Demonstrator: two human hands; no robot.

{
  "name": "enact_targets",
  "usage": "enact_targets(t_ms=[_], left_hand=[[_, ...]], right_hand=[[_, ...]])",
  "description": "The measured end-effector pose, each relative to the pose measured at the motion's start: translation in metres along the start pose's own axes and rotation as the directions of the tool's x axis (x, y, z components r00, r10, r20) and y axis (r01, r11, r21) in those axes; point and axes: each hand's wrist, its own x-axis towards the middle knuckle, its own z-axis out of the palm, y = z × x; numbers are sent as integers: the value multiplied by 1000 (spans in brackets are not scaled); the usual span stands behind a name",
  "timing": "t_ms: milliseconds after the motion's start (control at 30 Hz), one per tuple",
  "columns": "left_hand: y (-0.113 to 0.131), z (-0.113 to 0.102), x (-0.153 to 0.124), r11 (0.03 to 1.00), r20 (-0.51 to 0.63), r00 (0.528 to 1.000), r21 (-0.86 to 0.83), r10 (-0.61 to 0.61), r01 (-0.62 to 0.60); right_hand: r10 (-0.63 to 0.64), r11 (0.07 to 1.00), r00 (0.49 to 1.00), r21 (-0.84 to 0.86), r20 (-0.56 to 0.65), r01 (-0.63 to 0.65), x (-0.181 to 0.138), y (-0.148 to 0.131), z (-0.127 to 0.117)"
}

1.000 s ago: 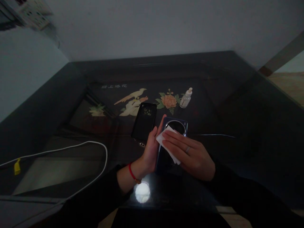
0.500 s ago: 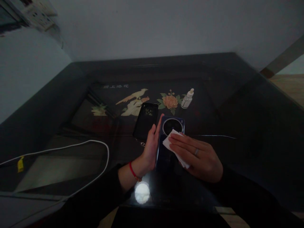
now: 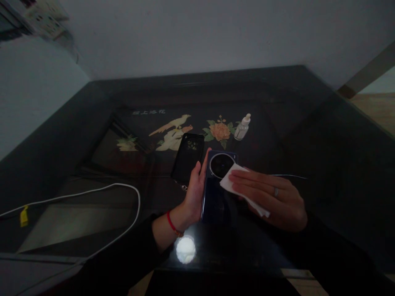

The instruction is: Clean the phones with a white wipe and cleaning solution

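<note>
A dark blue phone shows its back, with a large round camera ring at the top. Along its left edge my left hand grips it, and a red cord circles that wrist. My right hand pinches a folded white tissue under its fingers, over the phone's right side just below and beside the camera ring. One finger of this hand wears a ring. Left of the phone, a black phone case lies on the table, a small metal charm at its lower end.
Behind the phone, a small dropper bottle with a white cap stands on the dark glossy table. A white cable with a yellow tag curves across the left side. Wall sockets are at the upper left.
My right hand has slid to the right with the tissue, uncovering more of the camera ring and the phone's back. My left hand keeps its hold on the phone.
</note>
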Motion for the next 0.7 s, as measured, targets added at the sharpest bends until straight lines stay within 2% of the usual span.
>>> enact_targets(t_ms=[200, 333, 400, 533, 567, 700], left_hand=[[-3, 0, -1, 999, 57, 998, 6, -36, 36], [-2, 0, -2, 998, 135, 989, 20, -64, 62], [-1, -1, -2, 998, 160, 985, 11, -69, 68], [-1, -1, -2, 999, 80, 996, 26, -40, 39], [-1, -1, -2, 999, 73, 997, 27, -39, 37], [-1, 0, -2, 997, 155, 985, 11, -77, 76]], right_hand=[[6, 1000, 1000, 18, 25, -7, 8, -16, 27], [-180, 977, 982, 128, 56, 172, 5, -22, 35], [-220, 967, 973, 145, 62, 210, 3, -21, 34], [-57, 996, 997, 79, 49, 53, 1, -13, 31], [-49, 995, 998, 87, 48, 45, 1, -13, 31], [-246, 947, 968, 224, 52, 229, 1, -22, 37]])
